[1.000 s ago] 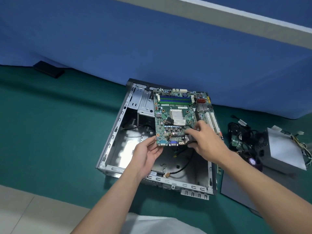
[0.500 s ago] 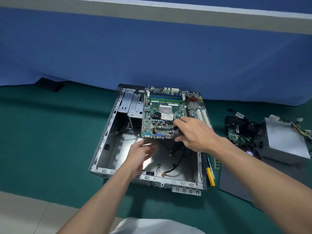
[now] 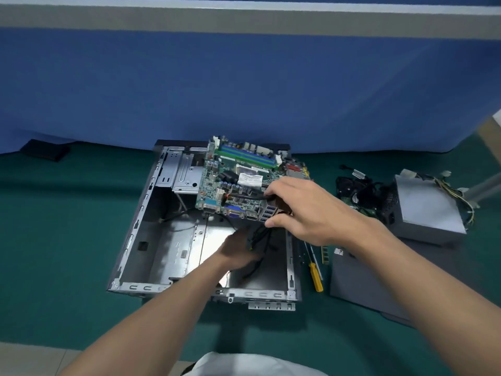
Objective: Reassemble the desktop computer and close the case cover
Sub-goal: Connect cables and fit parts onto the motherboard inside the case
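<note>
An open grey computer case [image 3: 141,232] lies flat on the green table. A green motherboard [image 3: 244,180] hangs tilted over the case's far right part, its port edge toward me. My right hand [image 3: 306,210] grips that board at its near right corner, fingers on top and thumb under the ports. My left hand [image 3: 235,251] reaches inside the case beneath the board, at a bundle of black cables [image 3: 260,240]; the fingers are partly hidden by those cables, and I cannot tell whether they hold them.
A yellow-handled screwdriver [image 3: 315,275] and a RAM stick [image 3: 324,255] lie right of the case. Further right are a grey cover panel [image 3: 360,283], a grey power supply [image 3: 425,210] with wires, and a black fan with cables [image 3: 357,191]. A blue partition rises behind; a black object [image 3: 44,150] sits far left.
My left hand let go of the board's near edge and went down into the case to the cables. My right hand alone now holds the board.
</note>
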Motion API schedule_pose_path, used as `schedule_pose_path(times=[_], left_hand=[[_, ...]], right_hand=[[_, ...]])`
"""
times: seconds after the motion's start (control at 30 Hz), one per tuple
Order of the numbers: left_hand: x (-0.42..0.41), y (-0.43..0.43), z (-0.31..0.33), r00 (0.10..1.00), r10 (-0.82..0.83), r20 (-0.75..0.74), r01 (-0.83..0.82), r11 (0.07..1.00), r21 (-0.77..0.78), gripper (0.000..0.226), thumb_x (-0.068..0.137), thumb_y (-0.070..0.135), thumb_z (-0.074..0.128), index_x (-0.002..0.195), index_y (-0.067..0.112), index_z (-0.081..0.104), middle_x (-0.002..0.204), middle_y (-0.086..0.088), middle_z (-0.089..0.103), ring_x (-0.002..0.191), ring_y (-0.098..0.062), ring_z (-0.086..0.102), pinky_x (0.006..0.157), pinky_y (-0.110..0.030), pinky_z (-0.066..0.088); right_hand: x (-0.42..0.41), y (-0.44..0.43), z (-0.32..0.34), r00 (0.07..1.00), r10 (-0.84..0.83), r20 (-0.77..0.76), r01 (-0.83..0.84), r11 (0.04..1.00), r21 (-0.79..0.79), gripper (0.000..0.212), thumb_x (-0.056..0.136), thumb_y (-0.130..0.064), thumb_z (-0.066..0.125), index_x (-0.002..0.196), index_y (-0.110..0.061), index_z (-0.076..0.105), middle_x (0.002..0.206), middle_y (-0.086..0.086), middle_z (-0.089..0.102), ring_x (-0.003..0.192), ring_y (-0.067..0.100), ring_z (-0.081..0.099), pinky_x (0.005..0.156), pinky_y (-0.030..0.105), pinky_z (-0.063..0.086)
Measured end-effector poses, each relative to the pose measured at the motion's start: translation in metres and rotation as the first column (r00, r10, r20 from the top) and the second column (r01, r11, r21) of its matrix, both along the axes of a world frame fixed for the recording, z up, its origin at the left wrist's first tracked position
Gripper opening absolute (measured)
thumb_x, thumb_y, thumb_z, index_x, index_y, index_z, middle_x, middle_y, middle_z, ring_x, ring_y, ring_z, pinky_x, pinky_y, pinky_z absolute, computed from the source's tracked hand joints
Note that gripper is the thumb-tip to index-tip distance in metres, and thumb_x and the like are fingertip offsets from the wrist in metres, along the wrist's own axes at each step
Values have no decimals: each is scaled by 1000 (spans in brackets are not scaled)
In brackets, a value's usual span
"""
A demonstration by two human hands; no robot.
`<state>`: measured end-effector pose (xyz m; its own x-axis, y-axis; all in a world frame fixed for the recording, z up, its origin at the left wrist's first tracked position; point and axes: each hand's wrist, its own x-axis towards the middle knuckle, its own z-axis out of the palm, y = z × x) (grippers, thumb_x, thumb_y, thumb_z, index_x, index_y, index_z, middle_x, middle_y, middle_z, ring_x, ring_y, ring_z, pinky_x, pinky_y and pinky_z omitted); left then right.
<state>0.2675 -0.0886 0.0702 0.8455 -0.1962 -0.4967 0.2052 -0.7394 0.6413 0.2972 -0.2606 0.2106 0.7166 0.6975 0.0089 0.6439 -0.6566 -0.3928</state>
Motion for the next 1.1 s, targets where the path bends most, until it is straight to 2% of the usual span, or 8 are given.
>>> schedule_pose_path(times=[0.1,0.23,0.47,0.63,0.73,0.83,0.97,1.1], left_hand=[[11,-16,-9,999,-49,-13,49,999,-15,49,82,15,62,128,9,47,121,-16,58,106,-30,57,88,-41,50],[23,-31,-24,993,115,-4,-115,991,-63,57,82,1,62,136,7,44,130,-12,55,118,-29,54,94,-28,45],[47,-48,-36,986,143,-86,-144,990,1,59,85,5,66,137,10,39,132,-11,52,118,-31,51,102,-40,43],[51,-51,-41,957,203,-208,-207,978,4,54,93,6,53,143,9,33,119,-7,52,90,-17,54,87,-32,46],[48,-53,-44,912,278,-300,-303,952,-42,35,93,8,49,128,5,45,112,-8,54,94,-19,51,82,-33,46],[42,-55,-47,865,370,-339,-413,908,-65,8,90,9,51,84,10,47,80,-5,53,68,-14,49,58,-27,42],[40,-53,-40,828,444,-342,-511,848,-138,13,90,3,60,83,6,49,70,-6,57,51,-11,62,46,-23,47],[45,-29,-25,832,464,-305,-535,816,-218,15,90,12,66,95,-3,64,80,-8,62,56,-14,62,57,-29,55]], right_hand=[[-3,-13,-3,999,-29,12,30,1000,-7,42,89,-46,60,119,-19,50,106,-5,52,99,19,51,84,40,45],[1,-40,-13,988,-149,-50,151,987,46,45,88,-45,63,119,-15,52,110,-2,53,104,20,51,91,40,43],[-3,-86,-34,959,-264,-105,268,963,17,44,88,-47,60,120,-17,52,104,-12,46,100,12,48,87,30,40],[-8,-96,-36,950,-291,-117,296,955,30,50,84,-54,53,118,-17,53,99,-14,42,90,5,40,82,27,37],[-8,-96,-36,946,-297,-127,305,951,53,52,83,-54,52,119,-17,53,99,-14,43,88,2,37,81,24,33],[-8,-94,-36,945,-298,-135,310,948,77,50,84,-52,54,119,-16,53,98,-13,43,88,1,36,79,23,32],[-7,-91,-34,950,-289,-121,300,950,86,50,84,-52,54,119,-16,54,96,-14,41,86,2,36,78,23,32],[-6,-86,-29,957,-270,-108,281,953,110,47,88,-47,59,123,-17,52,96,-19,39,86,-1,35,78,22,32]])
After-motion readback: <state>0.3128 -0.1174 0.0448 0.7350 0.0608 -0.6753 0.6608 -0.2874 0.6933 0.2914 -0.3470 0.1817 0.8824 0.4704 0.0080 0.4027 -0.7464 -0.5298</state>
